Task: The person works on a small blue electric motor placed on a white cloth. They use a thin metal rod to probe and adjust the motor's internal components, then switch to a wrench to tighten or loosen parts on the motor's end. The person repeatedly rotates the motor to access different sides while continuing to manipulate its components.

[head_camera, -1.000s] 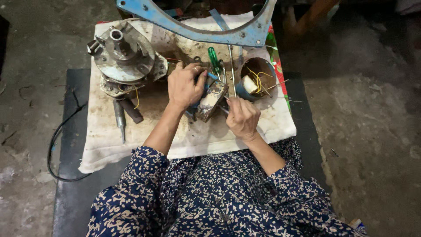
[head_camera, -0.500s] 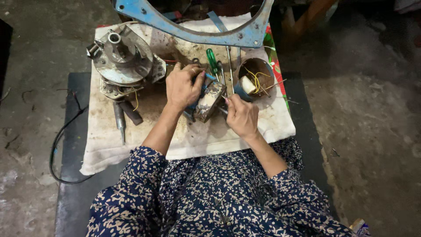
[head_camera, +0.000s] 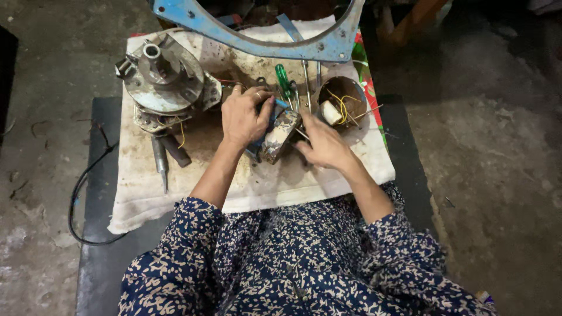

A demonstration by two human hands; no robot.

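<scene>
Head view, frame centre: left hand (head_camera: pixel 243 117) clamps a grimy, rounded-rectangular metal part (head_camera: pixel 280 136); right hand (head_camera: pixel 324 143) fingertips pinch its edge above stained white cloth (head_camera: pixel 263 181).

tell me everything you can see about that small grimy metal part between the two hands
The small metal part is a boxy, dull grey piece, rusty and dirt-stained, with something blue at its upper left edge. It lies tilted on the stained white cloth, below the green-handled screwdriver. The left hand grips its left side; the right hand touches its right side with the fingertips. Finer details cannot be made out.
</scene>
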